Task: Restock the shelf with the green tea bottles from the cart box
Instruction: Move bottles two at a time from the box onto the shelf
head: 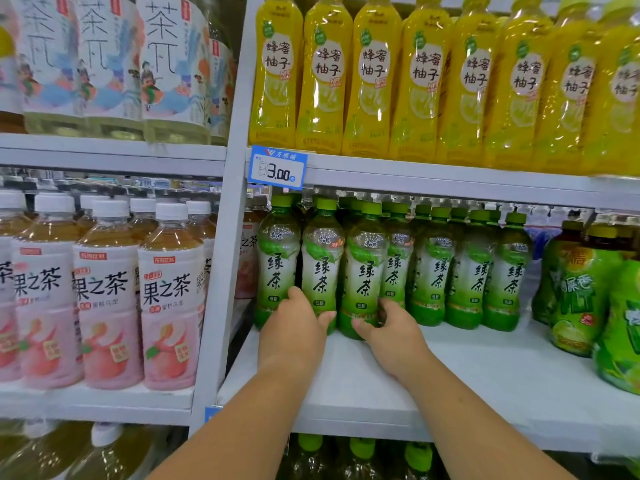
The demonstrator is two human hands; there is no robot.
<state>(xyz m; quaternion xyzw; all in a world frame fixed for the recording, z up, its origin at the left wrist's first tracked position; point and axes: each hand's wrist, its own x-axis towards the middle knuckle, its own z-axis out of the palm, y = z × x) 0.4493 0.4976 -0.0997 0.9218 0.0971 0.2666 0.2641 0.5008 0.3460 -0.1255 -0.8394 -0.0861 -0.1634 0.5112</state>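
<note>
green tea bottles (pixel 433 271): upright in a tight row at the back left of the white shelf (pixel 485 375), more rows packed behind
look: clear waisted plastic, bright green screw caps, label fading white to green with leaf art and black brush characters
left hand (pixel 294 327): curled round the lower part of the second bottle (pixel 322 258) from the left, thumb on its front right side, fingertips tucked into the gap beside the first bottle
right hand (pixel 394 330): wrapped round the base of the third bottle (pixel 363 265), thumb across the front, fingers round its right side against the fourth bottle
held pair: both upright, touching their neighbours; bases hidden by the hands, probably resting on the board but cannot tell for sure
price tag (pixel 278 167): blue and white, reads 3.00, clipped on the rail above the first bottle
tier above: yellow honey pomelo bottles (pixel 370 74), shoulder to shoulder
left bay: peach tea bottles (pixel 107 292), white caps, pink labels
right end: lime drink bottles (pixel 581 289), nearer the front edge, apart from the green tea row
</note>
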